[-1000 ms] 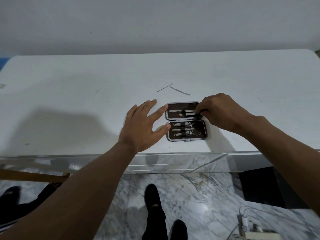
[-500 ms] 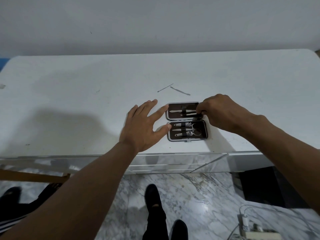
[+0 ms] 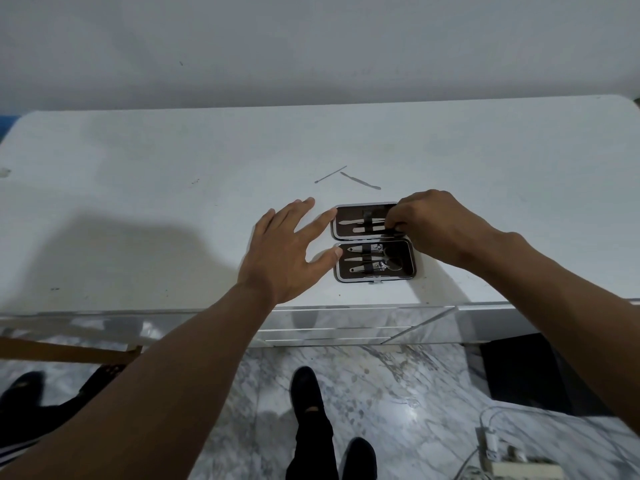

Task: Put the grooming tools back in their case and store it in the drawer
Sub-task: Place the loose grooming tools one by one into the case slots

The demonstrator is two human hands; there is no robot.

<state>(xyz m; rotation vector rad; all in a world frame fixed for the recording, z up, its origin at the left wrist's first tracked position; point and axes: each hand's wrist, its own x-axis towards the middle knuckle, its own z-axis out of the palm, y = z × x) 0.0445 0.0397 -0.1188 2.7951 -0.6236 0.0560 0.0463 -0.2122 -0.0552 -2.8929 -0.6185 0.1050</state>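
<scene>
**Case open near front edge, two tools loose behind it**

Case (image 3: 374, 241) lies open and flat on the counter (image 3: 138, 202), near its front edge, right of centre. Two halves, one behind the other. Rear half: two slim tools under a strap. Front half: three tools strapped in, incl. scissors (image 3: 388, 259).

Left hand (image 3: 284, 252): fingers spread wide, holding nothing; index tip and thumb tip touch the case's left edge.

Right hand (image 3: 436, 225): fingers pinched narrow at the right end of the rear half, on the lower tool there (image 3: 367, 230). Grip itself partly hidden.

Loose on the counter, just behind the case: thin pick (image 3: 330, 174) and curved pusher (image 3: 360, 180), ends near each other, apart.
</scene>
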